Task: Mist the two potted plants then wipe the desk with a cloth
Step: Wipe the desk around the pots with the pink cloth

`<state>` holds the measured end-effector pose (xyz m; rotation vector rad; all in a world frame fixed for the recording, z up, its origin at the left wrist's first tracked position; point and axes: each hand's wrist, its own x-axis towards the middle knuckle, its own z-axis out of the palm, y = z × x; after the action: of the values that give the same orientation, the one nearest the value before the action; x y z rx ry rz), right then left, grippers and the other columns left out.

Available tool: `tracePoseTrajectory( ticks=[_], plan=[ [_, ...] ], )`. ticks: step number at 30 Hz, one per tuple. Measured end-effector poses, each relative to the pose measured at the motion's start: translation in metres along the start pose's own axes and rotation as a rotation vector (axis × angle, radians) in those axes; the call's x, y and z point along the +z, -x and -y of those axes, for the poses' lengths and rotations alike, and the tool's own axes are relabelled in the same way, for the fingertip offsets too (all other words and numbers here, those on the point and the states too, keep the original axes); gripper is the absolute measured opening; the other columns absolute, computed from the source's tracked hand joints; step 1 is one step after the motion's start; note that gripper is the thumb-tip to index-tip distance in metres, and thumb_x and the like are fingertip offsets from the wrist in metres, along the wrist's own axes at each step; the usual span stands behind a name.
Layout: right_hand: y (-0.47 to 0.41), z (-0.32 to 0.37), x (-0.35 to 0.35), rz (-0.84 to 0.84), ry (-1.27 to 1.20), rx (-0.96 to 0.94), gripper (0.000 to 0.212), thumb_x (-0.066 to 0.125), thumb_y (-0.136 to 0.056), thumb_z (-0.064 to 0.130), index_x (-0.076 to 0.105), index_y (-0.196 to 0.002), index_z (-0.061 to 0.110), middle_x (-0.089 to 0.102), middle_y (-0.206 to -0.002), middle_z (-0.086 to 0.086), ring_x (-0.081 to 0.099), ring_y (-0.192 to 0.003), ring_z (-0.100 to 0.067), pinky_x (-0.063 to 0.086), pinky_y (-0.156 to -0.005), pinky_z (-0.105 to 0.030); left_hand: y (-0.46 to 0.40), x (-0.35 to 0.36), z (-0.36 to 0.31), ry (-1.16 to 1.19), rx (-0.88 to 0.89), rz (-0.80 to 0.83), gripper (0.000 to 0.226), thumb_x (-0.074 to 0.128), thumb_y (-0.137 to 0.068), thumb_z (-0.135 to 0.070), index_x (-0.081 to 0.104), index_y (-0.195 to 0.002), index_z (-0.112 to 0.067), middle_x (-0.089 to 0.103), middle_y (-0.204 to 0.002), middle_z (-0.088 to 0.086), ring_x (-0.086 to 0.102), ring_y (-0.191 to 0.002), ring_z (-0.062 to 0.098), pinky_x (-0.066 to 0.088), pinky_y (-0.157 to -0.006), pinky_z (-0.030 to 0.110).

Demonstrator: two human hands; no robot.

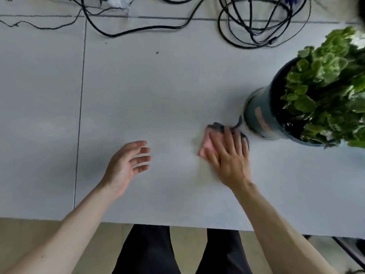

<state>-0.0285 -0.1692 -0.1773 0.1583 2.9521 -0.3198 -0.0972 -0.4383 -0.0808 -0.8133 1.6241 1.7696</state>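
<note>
My right hand [229, 155] lies flat, fingers spread, pressing a pink and dark grey cloth [207, 143] onto the pale desk [158, 95], right of centre. The cloth's far edge reaches almost to a dark teal pot [260, 113] holding a leafy green plant [325, 91] at the right edge. My left hand [128, 163] hovers over the desk to the left, palm turned inward, fingers loosely apart, holding nothing. Only one potted plant is in view, and no spray bottle shows.
Tangled black cables [256, 26] lie along the far edge of the desk. A small dark speck [157, 53] sits on the surface. A seam [80, 115] runs down the desk on the left. The near desk edge and my dark trousers [150, 252] are below.
</note>
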Motion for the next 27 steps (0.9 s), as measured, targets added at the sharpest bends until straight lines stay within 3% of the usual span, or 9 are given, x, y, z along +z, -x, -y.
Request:
tracePoseTrajectory(
  ticks=[2,5,8,13,16,19,22,25,27],
  plan=[
    [-0.01,0.026,0.005,-0.053,-0.095,0.208,0.056,0.027,-0.102,0.049,0.033,-0.154,0.028,0.029,-0.161,-0.016,0.02,-0.149,-0.041,0.009,-0.122,-0.051,0.005,0.011,0.005,-0.013,0.025,-0.03,0.015,0.054,-0.089,-0.018,0.066,-0.098,-0.018,0.068,-0.088,0.002,0.067,-0.078,0.019,0.05,-0.072,0.033],
    [0.079,0.078,0.023,0.103,-0.045,-0.24,0.056,0.027,-0.103,0.05,0.028,-0.156,0.032,0.023,-0.164,-0.008,0.004,-0.153,-0.034,0.01,-0.122,-0.049,0.019,0.03,0.012,-0.016,0.041,-0.052,0.018,0.046,-0.096,-0.013,0.064,-0.098,-0.017,0.065,-0.091,0.005,0.064,-0.08,0.022,0.048,-0.073,0.034],
    [0.135,0.007,0.017,0.168,-0.047,-0.476,0.054,0.032,-0.1,0.054,0.037,-0.151,0.037,0.028,-0.161,-0.002,0.015,-0.152,-0.026,0.02,-0.118,-0.046,0.034,0.046,0.028,-0.032,0.059,-0.038,0.019,0.045,-0.096,-0.013,0.064,-0.098,-0.017,0.066,-0.091,0.004,0.065,-0.08,0.021,0.049,-0.073,0.034],
    [0.128,-0.208,-0.031,0.106,-0.018,0.261,0.071,0.01,-0.096,0.068,0.021,-0.157,0.034,0.008,-0.167,-0.012,0.0,-0.153,-0.033,0.002,-0.123,-0.049,0.057,0.084,0.064,0.003,0.042,-0.085,0.018,0.047,-0.096,-0.015,0.064,-0.1,-0.019,0.066,-0.094,0.002,0.065,-0.08,0.019,0.054,-0.067,0.028],
    [0.111,-0.181,-0.03,0.034,-0.16,0.617,0.071,0.009,-0.095,0.061,0.015,-0.159,0.03,0.0,-0.167,-0.012,-0.004,-0.153,-0.037,-0.01,-0.122,-0.047,0.071,0.108,0.082,0.039,0.04,-0.089,0.018,0.048,-0.095,-0.017,0.065,-0.101,-0.019,0.067,-0.093,0.001,0.066,-0.081,0.019,0.052,-0.07,0.03],
    [0.131,-0.084,-0.009,0.063,-0.137,0.169,0.059,0.025,-0.102,0.052,0.033,-0.155,0.026,0.021,-0.163,-0.016,0.016,-0.15,-0.043,-0.004,-0.122,-0.048,0.08,0.135,0.085,0.047,0.034,-0.089,0.019,0.046,-0.096,-0.015,0.065,-0.1,-0.018,0.066,-0.093,0.003,0.064,-0.082,0.021,0.049,-0.073,0.033],
    [0.157,-0.052,-0.002,0.26,-0.099,-0.25,0.055,0.025,-0.102,0.053,0.034,-0.153,0.036,0.02,-0.162,-0.003,0.027,-0.149,-0.032,0.008,-0.122,-0.043,0.076,0.171,0.073,0.046,0.045,-0.06,0.019,0.045,-0.096,-0.015,0.063,-0.1,-0.017,0.065,-0.094,0.004,0.063,-0.085,0.022,0.05,-0.075,0.033],
    [0.153,-0.111,-0.01,0.247,-0.089,-0.339,0.055,0.027,-0.1,0.058,0.035,-0.152,0.04,0.028,-0.161,0.0,0.027,-0.149,-0.025,0.015,-0.12,-0.041,0.064,0.218,0.049,0.129,0.022,0.067,0.018,0.045,-0.097,-0.027,0.06,-0.104,-0.019,0.062,-0.108,0.004,0.062,-0.099,0.022,0.057,-0.072,0.034],
    [0.154,-0.169,-0.019,0.191,-0.059,-0.136,0.056,0.027,-0.1,0.061,0.034,-0.151,0.04,0.03,-0.161,-0.002,0.027,-0.149,-0.028,0.014,-0.122,-0.04,0.059,0.253,0.034,0.168,0.016,0.119,0.02,0.044,-0.097,-0.033,0.059,-0.1,-0.021,0.058,-0.118,0.003,0.058,-0.112,0.021,0.057,-0.071,0.036]
  ],
)
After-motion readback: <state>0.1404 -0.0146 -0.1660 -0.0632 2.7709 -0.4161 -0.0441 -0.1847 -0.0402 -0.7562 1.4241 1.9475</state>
